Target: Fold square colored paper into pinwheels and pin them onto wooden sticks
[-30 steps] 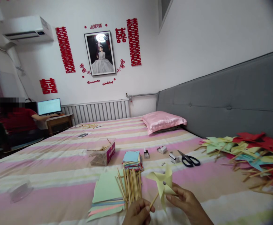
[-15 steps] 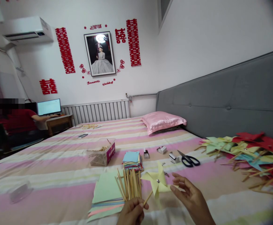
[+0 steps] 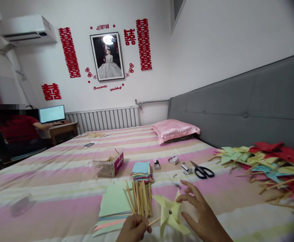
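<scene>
Head view. Landmark: bundle of wooden sticks (image 3: 141,198), standing upright near the lower middle of the striped bedsheet (image 3: 61,188).

Left hand (image 3: 133,230), just below the bundle: fingers closed on the bundle's base and on the thin wooden stick of a pale yellow paper pinwheel (image 3: 170,215). The pinwheel sits right of the bundle, with folded pointed vanes and a small dark pin at centre.

Right hand (image 3: 199,215), right of the bundle: fingers spread, empty, fingertips at the pinwheel's right vanes; whether they touch it cannot be told.

Left of the bundle: flat sheets of coloured paper (image 3: 114,208), green on top. Behind it: a stack of small paper squares (image 3: 141,169), blue on top. Behind left: a pink-sided box (image 3: 110,164) of sticks. Behind right: black-handled scissors (image 3: 202,171). Far right: a heap of finished pinwheels (image 3: 267,164), red, green, yellow and blue.

Readable writing: "Romantic Wedding" in red script on the wall (image 3: 212,43) under a framed portrait (image 3: 107,56).
</scene>
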`<control>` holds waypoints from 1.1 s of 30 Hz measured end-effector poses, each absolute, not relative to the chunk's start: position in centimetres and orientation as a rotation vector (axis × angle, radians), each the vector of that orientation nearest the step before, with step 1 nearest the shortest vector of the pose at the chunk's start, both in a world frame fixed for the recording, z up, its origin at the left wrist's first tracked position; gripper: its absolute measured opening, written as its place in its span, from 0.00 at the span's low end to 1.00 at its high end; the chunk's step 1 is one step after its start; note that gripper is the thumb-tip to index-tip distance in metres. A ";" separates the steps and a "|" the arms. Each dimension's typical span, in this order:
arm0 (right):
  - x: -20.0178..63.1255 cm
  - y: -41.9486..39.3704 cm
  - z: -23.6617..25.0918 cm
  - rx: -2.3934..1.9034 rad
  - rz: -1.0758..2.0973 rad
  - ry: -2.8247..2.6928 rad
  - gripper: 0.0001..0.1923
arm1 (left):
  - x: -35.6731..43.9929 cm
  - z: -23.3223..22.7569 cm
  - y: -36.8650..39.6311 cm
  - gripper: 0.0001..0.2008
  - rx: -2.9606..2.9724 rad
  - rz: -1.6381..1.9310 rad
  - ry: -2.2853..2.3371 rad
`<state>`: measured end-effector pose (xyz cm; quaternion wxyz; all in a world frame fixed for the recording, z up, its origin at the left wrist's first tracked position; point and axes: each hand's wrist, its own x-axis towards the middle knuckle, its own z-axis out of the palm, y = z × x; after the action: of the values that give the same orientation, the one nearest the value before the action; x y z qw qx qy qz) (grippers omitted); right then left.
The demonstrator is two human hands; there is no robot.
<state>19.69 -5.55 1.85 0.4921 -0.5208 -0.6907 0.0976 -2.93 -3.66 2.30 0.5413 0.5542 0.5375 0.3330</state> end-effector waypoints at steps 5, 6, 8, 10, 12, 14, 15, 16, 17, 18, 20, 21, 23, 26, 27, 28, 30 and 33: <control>19.8 -5.6 2.1 -1.283 0.309 -1.755 0.09 | -2.9 2.7 -4.0 0.07 1.300 0.807 1.270; 19.7 -5.6 2.2 -1.280 0.331 -1.755 0.08 | -2.8 2.6 -3.9 0.08 1.295 0.806 1.270; 19.5 -5.6 2.2 -1.269 0.358 -1.753 0.09 | -2.7 2.3 -3.8 0.09 1.282 0.799 1.265; 19.3 -5.7 2.3 -1.255 0.368 -1.741 0.09 | -2.7 2.0 -3.7 0.10 1.268 0.793 1.248; 19.1 -5.7 2.3 -1.252 0.372 -1.716 0.09 | -2.6 1.8 -3.6 0.11 1.255 0.786 1.231; 19.0 -5.7 2.4 -1.249 0.378 -1.693 0.06 | -2.4 1.7 -3.6 0.11 1.242 0.787 1.218; 19.0 -5.7 2.4 -1.246 0.381 -1.688 0.05 | -2.4 1.7 -3.6 0.11 1.237 0.790 1.213; 19.0 -5.7 2.5 -1.240 0.383 -1.686 0.04 | -2.3 1.7 -3.7 0.11 1.232 0.795 1.210; 19.0 -5.7 2.5 -1.233 0.389 -1.686 0.03 | -2.3 1.8 -3.7 0.11 1.228 0.799 1.208; 19.0 -5.7 2.5 -1.227 0.397 -1.684 0.02 | -2.2 2.0 -3.7 0.11 1.227 0.798 1.204; 19.0 -5.7 2.6 -1.223 0.421 -1.674 0.01 | -2.1 2.1 -3.8 0.11 1.229 0.795 1.193; 19.0 -5.7 2.6 -1.222 0.434 -1.669 0.01 | -2.1 2.2 -3.8 0.11 1.229 0.795 1.188; 19.0 -5.8 2.6 -1.218 0.453 -1.658 0.02 | -2.1 2.1 -3.8 0.11 1.230 0.797 1.186; 19.1 -5.9 2.7 -1.209 0.437 -1.633 0.04 | -2.2 1.7 -3.7 0.11 1.235 0.804 1.200; 19.2 -5.9 2.8 -1.203 0.423 -1.623 0.04 | -2.3 1.6 -3.6 0.10 1.241 0.806 1.205; 19.3 -6.0 2.9 -1.193 0.404 -1.615 0.05 | -2.3 1.4 -3.5 0.10 1.249 0.807 1.210; 19.6 -6.0 3.1 -1.168 0.373 -1.594 0.05 | -2.5 1.1 -3.4 0.10 1.270 0.809 1.219; 20.0 -6.1 3.3 -1.152 0.381 -1.569 0.08 | -2.7 0.8 -3.2 0.10 1.320 0.806 1.213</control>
<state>20.04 -6.07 3.31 0.5473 -0.4861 -0.6621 0.1606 -2.74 -3.22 0.77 0.5548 0.5586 0.5136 0.3411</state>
